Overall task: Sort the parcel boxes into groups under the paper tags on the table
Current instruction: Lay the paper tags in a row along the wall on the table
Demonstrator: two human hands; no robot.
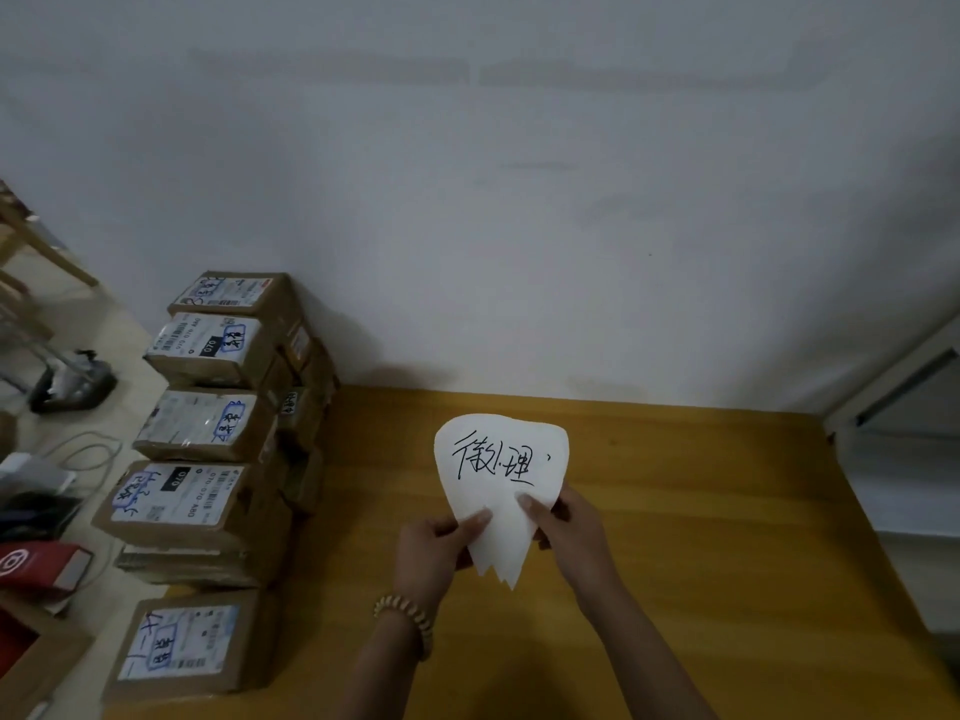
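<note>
Hands (506, 537) raised over table (675, 511), left (439, 537) and right (569, 527) pinching paper tags (501, 459), thumbs on top

White tags (498, 459), brown boxes (208, 423)

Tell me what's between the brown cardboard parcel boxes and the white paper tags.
Only bare yellow wooden table, between parcel boxes and paper tags, in the head view.

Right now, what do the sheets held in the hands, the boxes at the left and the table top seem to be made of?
Sheets: thin white paper, matte; they curve and carry pen strokes.
Boxes: brown cardboard, with printed white labels.
Table: wood or wood-grain laminate, smooth, slightly shiny; I cannot tell which.
</note>
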